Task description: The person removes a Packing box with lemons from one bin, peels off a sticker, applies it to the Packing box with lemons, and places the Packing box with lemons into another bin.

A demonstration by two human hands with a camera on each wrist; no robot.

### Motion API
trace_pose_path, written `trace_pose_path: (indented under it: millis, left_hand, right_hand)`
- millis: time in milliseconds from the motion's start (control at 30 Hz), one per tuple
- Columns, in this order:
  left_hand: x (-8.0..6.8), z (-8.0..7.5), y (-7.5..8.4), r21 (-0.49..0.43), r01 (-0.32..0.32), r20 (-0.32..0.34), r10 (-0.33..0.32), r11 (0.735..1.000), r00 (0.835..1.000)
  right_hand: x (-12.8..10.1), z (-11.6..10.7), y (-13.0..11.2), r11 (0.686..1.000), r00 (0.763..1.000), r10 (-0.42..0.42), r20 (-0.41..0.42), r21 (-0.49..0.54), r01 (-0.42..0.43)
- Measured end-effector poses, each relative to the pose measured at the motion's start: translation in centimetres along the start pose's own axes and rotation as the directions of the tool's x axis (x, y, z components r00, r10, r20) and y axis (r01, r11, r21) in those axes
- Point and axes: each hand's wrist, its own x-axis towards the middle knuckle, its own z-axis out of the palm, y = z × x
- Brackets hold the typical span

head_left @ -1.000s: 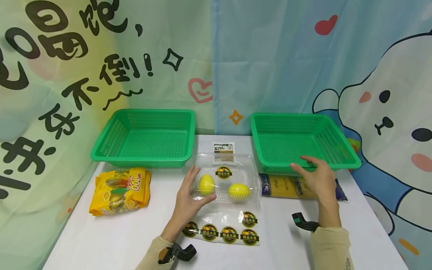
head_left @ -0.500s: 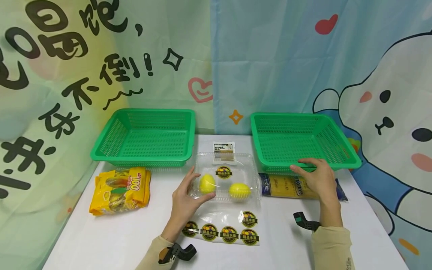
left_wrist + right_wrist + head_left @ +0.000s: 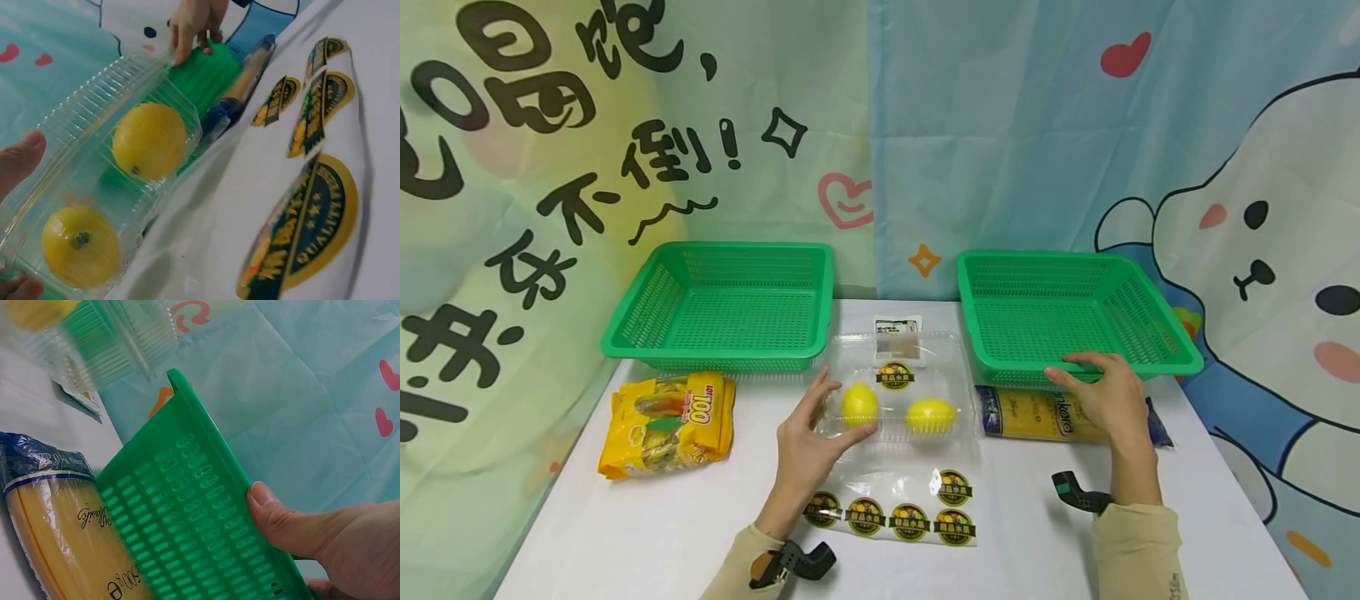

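My left hand (image 3: pixel 837 408) grips the left end of a clear clamshell box (image 3: pixel 925 371), thumb at the front and fingers behind. The box holds two lemons (image 3: pixel 859 404) (image 3: pixel 931 415) and is tilted up a little off the white table. The left wrist view shows the box (image 3: pixel 94 119), both lemons (image 3: pixel 149 140) (image 3: pixel 80 247) and my thumb (image 3: pixel 19 159). My right hand (image 3: pixel 1067 367) grips the front rim of the right green basket (image 3: pixel 1007 375). In the right wrist view the thumb (image 3: pixel 269 503) lies on the basket's outer wall (image 3: pixel 187 506).
A second green basket (image 3: pixel 722 354) stands at the back left, with a yellow snack bag (image 3: pixel 670 421) in front of it. A spaghetti packet (image 3: pixel 1037 414) lies under the right basket's front edge. A sheet of round stickers (image 3: pixel 898 500) lies near me; a small labelled packet (image 3: pixel 897 329) sits behind the box.
My right hand dropped onto the basket rim and closed on it. The left hand raised the lemon box slightly and shifted it away from me.
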Motion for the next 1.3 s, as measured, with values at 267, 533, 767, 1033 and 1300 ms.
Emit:
trace_pose_path:
  millis: [267, 533, 767, 1033, 1300]
  left_hand:
    - [0.6, -0.1, 1.0, -0.026, -0.018, -0.013, 0.018, 0.999, 1.000]
    - [1.0, 0.2, 1.8, -0.053, -0.035, -0.015, 0.034, 0.998, 0.999]
    - [1.7, 0.6, 2.6, -0.038, -0.047, -0.018, 0.046, 0.998, 0.999]
    - [2.8, 1.1, 3.7, -0.029, -0.029, -0.022, 0.028, 0.999, 0.999]
    - [3.9, 1.4, 4.6, -0.018, -0.021, -0.024, 0.020, 1.000, 1.000]
  right_hand:
    - [0.0, 0.0, 0.0, 1.000, 1.000, 0.012, -0.001, -0.002, -0.012]
    - [0.0, -0.1, -0.2, 1.000, 1.000, 0.021, 0.009, -0.005, -0.021]
    - [0.0, -0.1, 0.0, 1.000, 1.000, 0.016, 0.010, -0.001, -0.016]
    - [0.0, 0.1, 0.1, 1.000, 1.000, 0.024, 0.015, -0.006, -0.024]
    - [0.0, 0.1, -0.1, 0.999, 0.999, 0.031, 0.014, -0.013, -0.031]
